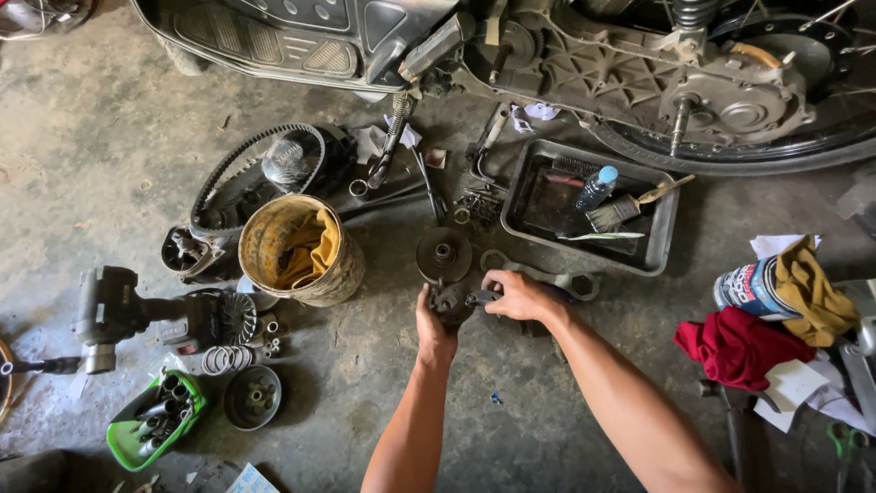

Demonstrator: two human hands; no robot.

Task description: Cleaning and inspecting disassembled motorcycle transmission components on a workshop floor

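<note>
Both hands on a dark greasy metal part (452,301) sitting on the concrete floor (547,429), just below a round pulley disc (443,255) and beside a big ring wrench (557,278) that lies partly under the right hand. Left hand (432,326) cups the part from the near-left side, fingers wrapped round its edge and grasping it. Right hand (517,295) comes in from the right, fingers pinched on a small dark piece at the part's right rim; can't tell if that's a tool or a bit of the part itself. Looks like mid-strip or mid-assembly of this one piece: left steadies, right works a fitting on the side. My read on the next move: left has to keep the part from turning while right needs a firm grip and a clean line on that fitting; grease makes slipping likely. Around it: yellow bucket (301,249) with a rag inside to the left, drive belt (246,173) looped behind it, black tray (589,205) with a brush (630,208) and small bottle (597,187) up right, scooter engine case (693,82) across the top. Green socket holder (153,422) and impact gun (114,315) well apart at far left, red rag (739,347) and spray can (748,285) at far right.
</note>
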